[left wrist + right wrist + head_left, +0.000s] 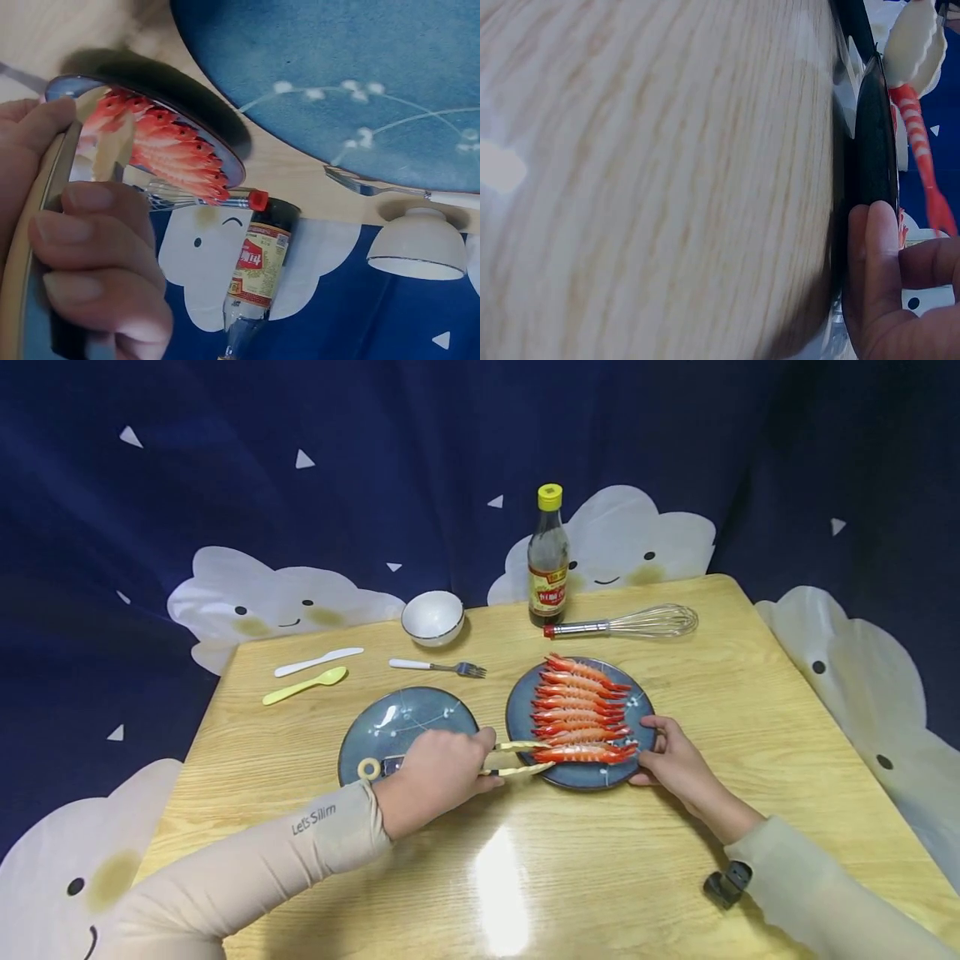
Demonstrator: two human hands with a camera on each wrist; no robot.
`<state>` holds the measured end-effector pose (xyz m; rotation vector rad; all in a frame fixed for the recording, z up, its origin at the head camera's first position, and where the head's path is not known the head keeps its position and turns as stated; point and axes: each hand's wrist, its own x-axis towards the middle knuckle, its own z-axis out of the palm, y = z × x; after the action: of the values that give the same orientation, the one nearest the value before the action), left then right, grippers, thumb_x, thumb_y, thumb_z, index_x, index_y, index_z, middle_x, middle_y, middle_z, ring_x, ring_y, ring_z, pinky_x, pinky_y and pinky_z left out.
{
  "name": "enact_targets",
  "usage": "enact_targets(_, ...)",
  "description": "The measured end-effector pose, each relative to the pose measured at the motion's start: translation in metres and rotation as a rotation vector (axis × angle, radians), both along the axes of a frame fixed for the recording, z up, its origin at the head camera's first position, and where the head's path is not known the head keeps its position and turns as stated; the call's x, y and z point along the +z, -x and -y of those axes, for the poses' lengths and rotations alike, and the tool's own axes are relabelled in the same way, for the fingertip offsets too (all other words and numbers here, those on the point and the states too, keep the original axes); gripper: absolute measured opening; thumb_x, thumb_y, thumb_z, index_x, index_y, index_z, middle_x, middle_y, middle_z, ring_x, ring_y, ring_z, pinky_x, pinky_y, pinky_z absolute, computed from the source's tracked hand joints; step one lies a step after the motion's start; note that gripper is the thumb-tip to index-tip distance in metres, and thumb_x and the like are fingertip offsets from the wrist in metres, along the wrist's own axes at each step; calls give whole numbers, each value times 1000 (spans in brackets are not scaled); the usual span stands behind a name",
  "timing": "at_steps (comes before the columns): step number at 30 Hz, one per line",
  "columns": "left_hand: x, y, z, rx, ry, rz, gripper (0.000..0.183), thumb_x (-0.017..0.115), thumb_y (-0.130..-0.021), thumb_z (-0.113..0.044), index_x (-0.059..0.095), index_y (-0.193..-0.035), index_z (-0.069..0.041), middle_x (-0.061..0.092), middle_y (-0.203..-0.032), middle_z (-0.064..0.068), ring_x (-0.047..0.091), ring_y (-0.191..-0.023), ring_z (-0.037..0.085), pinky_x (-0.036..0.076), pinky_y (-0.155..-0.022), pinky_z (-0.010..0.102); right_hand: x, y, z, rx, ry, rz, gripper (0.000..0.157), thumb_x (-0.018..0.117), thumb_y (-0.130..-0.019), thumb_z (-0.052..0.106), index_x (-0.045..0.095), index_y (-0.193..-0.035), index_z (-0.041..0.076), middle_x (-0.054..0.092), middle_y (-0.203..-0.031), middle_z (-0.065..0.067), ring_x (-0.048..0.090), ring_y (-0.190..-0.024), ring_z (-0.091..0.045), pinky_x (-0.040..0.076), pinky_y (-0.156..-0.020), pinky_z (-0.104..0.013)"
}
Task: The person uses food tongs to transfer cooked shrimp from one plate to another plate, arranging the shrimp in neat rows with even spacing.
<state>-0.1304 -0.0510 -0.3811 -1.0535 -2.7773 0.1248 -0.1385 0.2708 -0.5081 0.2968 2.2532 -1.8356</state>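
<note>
My left hand (444, 770) grips a pair of cream tongs (522, 770), its fingers curled round the arms in the left wrist view. The ring end of the tongs lies over the left blue plate (405, 714). Their wavy tips are at the left end of the nearest red-and-white shrimp (585, 754); how firmly they hold it I cannot tell. That shrimp lies at the front of a row of several shrimp (577, 702) on the right blue plate (522, 693). My right hand (678, 766) pinches this plate's right rim between thumb and fingers.
Behind the plates are a white bowl (433, 618), a sauce bottle (549, 560) with a yellow cap, and a whisk (630, 623). A fork (438, 667), a white knife (318, 662) and a yellow spoon (306, 685) lie at the left on the wooden table (600, 877).
</note>
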Motion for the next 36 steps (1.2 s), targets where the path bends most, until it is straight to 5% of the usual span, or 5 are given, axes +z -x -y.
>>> enact_targets(13, 2, -1, -5, 30, 6, 18, 47, 57, -68, -63, 44, -69, -18, 34, -43, -9, 37, -35, 10, 28, -31, 31, 26, -8, 6, 10, 39, 0, 63, 44, -75, -5, 16, -131, 2, 37, -86, -19, 55, -64, -24, 49, -60, -36)
enact_targets(21, 1, 26, -9, 159, -28, 518, 48, 52, -70, -65, 46, -68, -18, 42, -53, -5, 38, -44, 10, 30, -40, 27, 6, -6, 0, 2, 17, -14, 62, 45, -76, -4, 18, -131, 3, 37, -86, -19, 55, -66, -26, 49, -59, -36)
enact_targets(24, 2, 34, -9, 223, -48, 629, 50, 53, -68, -66, 47, -68, -17, 43, -56, -3, 37, -47, 11, 31, -43, 28, 0, -6, -1, -3, 8, -10, 61, 44, -76, -5, 18, -131, 4, 37, -86, -18, 55, -65, -25, 49, -58, -36)
enact_targets(28, 6, 35, -11, 227, -52, 592, 53, 52, -65, -70, 48, -73, -18, 45, -57, -3, 40, -47, 12, 32, -42, 29, 5, -7, 0, 25, 12, -25, 61, 44, -77, -3, 17, -131, 1, 38, -85, -19, 55, -65, -26, 49, -59, -37)
enact_targets(36, 1, 28, -29, 90, -32, 449, 63, 49, -69, -69, 53, -103, -16, 48, -54, -7, 47, -48, 9, 35, -41, 29, 8, -5, 3, 25, 41, -34, 61, 44, -76, -3, 17, -131, 2, 40, -89, -20, 56, -70, -25, 49, -59, -37)
